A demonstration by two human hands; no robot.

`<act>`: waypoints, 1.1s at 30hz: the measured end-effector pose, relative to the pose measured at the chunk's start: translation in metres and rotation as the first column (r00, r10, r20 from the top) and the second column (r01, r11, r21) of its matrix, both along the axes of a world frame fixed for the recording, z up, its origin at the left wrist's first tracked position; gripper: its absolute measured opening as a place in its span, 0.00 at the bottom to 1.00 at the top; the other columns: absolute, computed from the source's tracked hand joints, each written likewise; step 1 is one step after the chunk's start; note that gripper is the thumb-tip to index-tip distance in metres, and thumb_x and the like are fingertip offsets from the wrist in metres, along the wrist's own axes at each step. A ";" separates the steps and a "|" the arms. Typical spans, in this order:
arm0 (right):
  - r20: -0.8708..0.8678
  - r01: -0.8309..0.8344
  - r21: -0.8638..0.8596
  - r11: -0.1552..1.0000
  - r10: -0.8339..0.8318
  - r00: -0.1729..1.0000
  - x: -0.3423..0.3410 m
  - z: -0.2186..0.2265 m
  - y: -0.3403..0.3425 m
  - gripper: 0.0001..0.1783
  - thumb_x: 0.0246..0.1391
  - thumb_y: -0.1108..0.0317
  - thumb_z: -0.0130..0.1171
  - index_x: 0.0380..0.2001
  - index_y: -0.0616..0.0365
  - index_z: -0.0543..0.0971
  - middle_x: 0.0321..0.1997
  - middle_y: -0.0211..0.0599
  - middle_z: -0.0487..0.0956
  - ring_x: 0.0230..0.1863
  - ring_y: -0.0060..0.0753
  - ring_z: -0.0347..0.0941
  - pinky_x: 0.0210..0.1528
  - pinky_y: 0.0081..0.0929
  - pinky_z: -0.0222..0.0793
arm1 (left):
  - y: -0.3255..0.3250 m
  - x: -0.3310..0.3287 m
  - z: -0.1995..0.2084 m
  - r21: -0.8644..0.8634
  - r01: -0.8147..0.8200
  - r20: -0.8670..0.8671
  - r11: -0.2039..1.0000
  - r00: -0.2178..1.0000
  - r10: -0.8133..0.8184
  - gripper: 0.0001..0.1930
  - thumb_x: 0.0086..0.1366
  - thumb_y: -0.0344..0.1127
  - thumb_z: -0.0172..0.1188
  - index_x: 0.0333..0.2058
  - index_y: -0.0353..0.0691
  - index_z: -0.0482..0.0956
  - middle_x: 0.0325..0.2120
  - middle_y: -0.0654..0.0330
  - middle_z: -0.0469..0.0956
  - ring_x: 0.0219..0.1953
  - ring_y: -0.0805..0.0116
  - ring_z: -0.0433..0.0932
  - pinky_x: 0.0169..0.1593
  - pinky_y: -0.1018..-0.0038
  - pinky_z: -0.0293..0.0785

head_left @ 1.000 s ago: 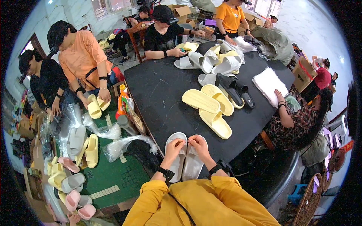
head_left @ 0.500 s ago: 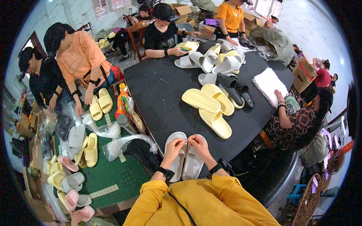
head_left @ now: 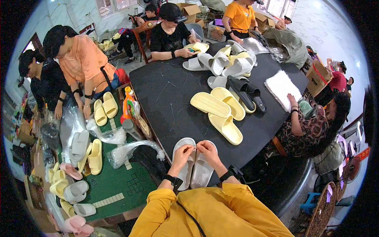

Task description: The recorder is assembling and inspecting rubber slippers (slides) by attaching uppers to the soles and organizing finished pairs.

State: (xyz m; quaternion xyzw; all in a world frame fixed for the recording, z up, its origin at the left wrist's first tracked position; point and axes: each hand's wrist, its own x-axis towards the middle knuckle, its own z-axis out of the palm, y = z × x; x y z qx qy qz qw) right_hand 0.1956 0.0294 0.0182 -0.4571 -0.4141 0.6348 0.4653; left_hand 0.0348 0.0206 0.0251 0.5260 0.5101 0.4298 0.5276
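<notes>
A pair of grey slippers [head_left: 201, 175] lies side by side at the near edge of the black table, close to my body. Above the left slipper, my left hand [head_left: 182, 155] is closed, thumb and fingers pinched together near the inner edge. My right hand [head_left: 209, 153] mirrors it over the other slipper, its fingertips pinched and almost meeting the left ones. Whatever sits between the fingertips is too small to make out. Farther along the table lie several pale yellow slippers [head_left: 225, 128] and a dark pair of slippers [head_left: 246, 93].
A white stack of sheets [head_left: 280, 89] is under a co-worker's hand at the right. More grey and yellow slippers [head_left: 237, 67] are heaped at the far end, among other people. To my left, a green table [head_left: 118, 185] bears slippers, plastic bags and an orange bottle [head_left: 128, 102].
My hands and the grey slippers keep their place. At the left, co-workers' hands have shifted over a clear plastic bag. Pink slippers at the lower left have moved downward.
</notes>
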 end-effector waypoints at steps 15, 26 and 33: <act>0.101 -0.040 0.033 0.999 0.037 0.994 -0.002 0.002 0.000 0.04 0.57 0.70 0.54 0.34 0.59 0.74 0.30 0.25 0.73 0.32 0.17 0.69 0.38 0.17 0.66 | 0.000 -0.001 -0.001 0.010 -0.019 0.004 1.000 1.000 0.019 0.07 0.63 0.32 0.55 0.34 0.34 0.78 0.24 0.67 0.75 0.26 0.81 0.69 0.30 0.82 0.66; 0.254 -0.162 0.069 0.984 0.140 0.957 0.002 0.004 0.003 0.06 0.55 0.71 0.56 0.34 0.61 0.73 0.31 0.27 0.74 0.33 0.18 0.70 0.38 0.18 0.67 | 0.001 -0.001 -0.006 0.070 0.013 -0.080 0.997 0.997 -0.008 0.08 0.64 0.34 0.53 0.33 0.34 0.75 0.21 0.64 0.72 0.25 0.78 0.69 0.29 0.78 0.66; 0.159 -0.237 -0.025 0.971 0.238 0.958 0.007 0.006 0.009 0.05 0.55 0.71 0.55 0.33 0.61 0.74 0.31 0.29 0.75 0.33 0.20 0.71 0.38 0.18 0.68 | 0.001 0.000 -0.007 0.071 0.020 -0.158 0.997 0.987 -0.008 0.08 0.66 0.34 0.50 0.30 0.36 0.70 0.20 0.65 0.68 0.25 0.78 0.66 0.31 0.78 0.64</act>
